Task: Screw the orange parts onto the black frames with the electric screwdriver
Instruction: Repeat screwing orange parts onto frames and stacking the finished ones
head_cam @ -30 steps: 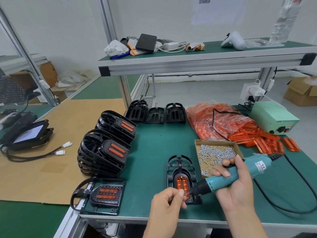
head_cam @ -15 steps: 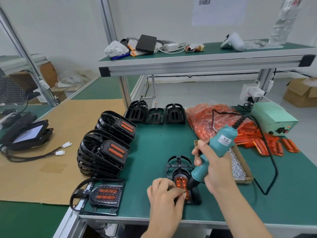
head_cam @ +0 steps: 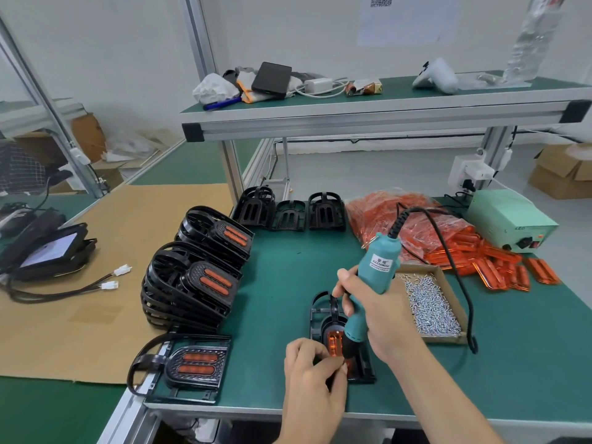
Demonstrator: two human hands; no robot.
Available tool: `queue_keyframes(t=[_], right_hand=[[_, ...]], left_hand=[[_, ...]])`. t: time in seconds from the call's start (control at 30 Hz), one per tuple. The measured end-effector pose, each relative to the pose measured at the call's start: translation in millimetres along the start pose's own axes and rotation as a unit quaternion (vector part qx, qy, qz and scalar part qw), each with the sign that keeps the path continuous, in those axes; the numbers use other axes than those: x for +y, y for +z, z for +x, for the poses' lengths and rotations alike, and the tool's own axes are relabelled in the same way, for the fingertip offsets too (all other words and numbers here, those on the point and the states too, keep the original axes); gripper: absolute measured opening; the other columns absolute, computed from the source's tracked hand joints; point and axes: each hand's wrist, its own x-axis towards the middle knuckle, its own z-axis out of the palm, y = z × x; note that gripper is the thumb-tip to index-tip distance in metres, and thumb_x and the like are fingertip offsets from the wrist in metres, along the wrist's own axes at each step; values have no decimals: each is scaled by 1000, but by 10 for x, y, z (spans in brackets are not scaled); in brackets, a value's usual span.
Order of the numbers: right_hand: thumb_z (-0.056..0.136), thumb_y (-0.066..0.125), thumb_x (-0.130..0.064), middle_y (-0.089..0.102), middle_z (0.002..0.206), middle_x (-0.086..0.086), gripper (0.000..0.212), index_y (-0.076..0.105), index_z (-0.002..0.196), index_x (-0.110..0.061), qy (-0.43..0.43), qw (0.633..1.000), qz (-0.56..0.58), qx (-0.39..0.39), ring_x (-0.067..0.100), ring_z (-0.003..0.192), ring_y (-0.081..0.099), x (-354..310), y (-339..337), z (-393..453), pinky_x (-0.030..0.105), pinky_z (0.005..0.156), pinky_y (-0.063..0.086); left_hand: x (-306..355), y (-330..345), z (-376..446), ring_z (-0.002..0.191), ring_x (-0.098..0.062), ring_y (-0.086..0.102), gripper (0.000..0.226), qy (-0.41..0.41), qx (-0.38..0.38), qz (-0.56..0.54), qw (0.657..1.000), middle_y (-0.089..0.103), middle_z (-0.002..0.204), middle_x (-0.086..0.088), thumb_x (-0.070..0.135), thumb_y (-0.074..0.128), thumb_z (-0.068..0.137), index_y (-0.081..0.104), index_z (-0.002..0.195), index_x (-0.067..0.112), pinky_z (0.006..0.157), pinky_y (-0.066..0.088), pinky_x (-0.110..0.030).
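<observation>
- The black frame (head_cam: 323,318) is laid flat near the front edge of the worktop (head_cam: 288,277), with an orange part (head_cam: 334,341) seated in its middle.
- The frame is judged to be light, stiff moulded plastic, likely to slide or twist under the tool unless it is pinned down; it is best held at its near rim, clear of the tip.
- The orange part looks thin, glossy and probably brittle, so cracking is to be feared if a screw is driven too hard or crooked.
- The electric screwdriver (head_cam: 373,277) is held steeply, tip down on the orange part; its cord (head_cam: 448,251) is trailed toward the right edge.
- The right hand (head_cam: 374,312) is wrapped round the teal barrel, fingers curled tight, thumb laid along the body.
- The left hand (head_cam: 312,376) is curled at the near end of the frame, its fingertips bunched beside the tip; whether a screw is pinched there cannot be told.
- A tray of screws (head_cam: 429,302) is set just right of the frame.
</observation>
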Motion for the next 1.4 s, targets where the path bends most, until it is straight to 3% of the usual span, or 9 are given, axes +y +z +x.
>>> queue_keyframes(t=[0.17, 0.3, 0.6, 0.83, 1.1, 1.27, 1.4], right_hand=[[81, 76, -41, 72, 77, 14, 25, 66, 70, -21, -8, 998, -43, -49, 20, 50, 51, 21, 78, 4, 29, 55, 46], [85, 75, -42, 66, 71, 27, 29, 70, 69, -19, -4, 988, -107, -107, 21, 52, 52, 56, 151, 2, 34, 60, 47], [90, 75, -38, 62, 64, 23, 28, 69, 71, -18, -11, 983, -127, -136, 20, 52, 54, 79, 124, -27, 31, 60, 48], [90, 72, -33, 62, 62, 16, 33, 62, 64, -15, -13, 984, -117, -137, 21, 52, 53, 62, 64, -49, 32, 61, 49], [91, 76, -34, 72, 79, 21, 23, 70, 76, -17, -4, 969, -92, -227, 25, 56, 59, 16, -17, -13, 37, 65, 54], [86, 76, -28, 70, 77, 21, 19, 66, 75, -15, -52, 982, -22, -182, 26, 51, 53, -70, -107, 28, 33, 59, 49], [89, 70, -17, 65, 73, 8, 12, 60, 82, -15, -56, 981, 183, -26, 15, 50, 48, -159, -301, 64, 24, 55, 45]], left_hand=[[7, -31, -1, 105, -11, 46, 4, 3, -7, -7, 1000, 48, 93, 14, 21, 78, 86, 78, 85, 17, 87, 43, -22], [-9, -33, -3, 105, -9, 46, 6, 2, -11, -4, 1000, 51, 94, 13, 17, 82, 83, 77, 82, 15, 90, 38, -15], [-25, -66, -17, 103, -12, 51, 11, 16, -20, 1, 1000, 55, 97, 14, 17, 85, 79, 78, 87, 17, 84, 51, -35], [-7, -56, -10, 101, -13, 53, 16, -5, -14, -2, 1000, 58, 95, 15, 14, 90, 72, 78, 84, 18, 80, 53, -40], [-13, -58, -9, 98, -14, 55, 19, 9, 2, -3, 1000, 60, 95, 13, 12, 91, 70, 77, 82, 17, 78, 53, -40], [-12, -67, -16, 101, -12, 53, 20, 25, 7, 12, 1000, 60, 96, 12, 18, 91, 72, 81, 89, 21, 79, 53, -39], [-45, -59, -48, 107, -13, 53, 20, 49, 20, 31, 998, 60, 100, 13, 21, 88, 77, 80, 95, 24, 84, 48, -35]])
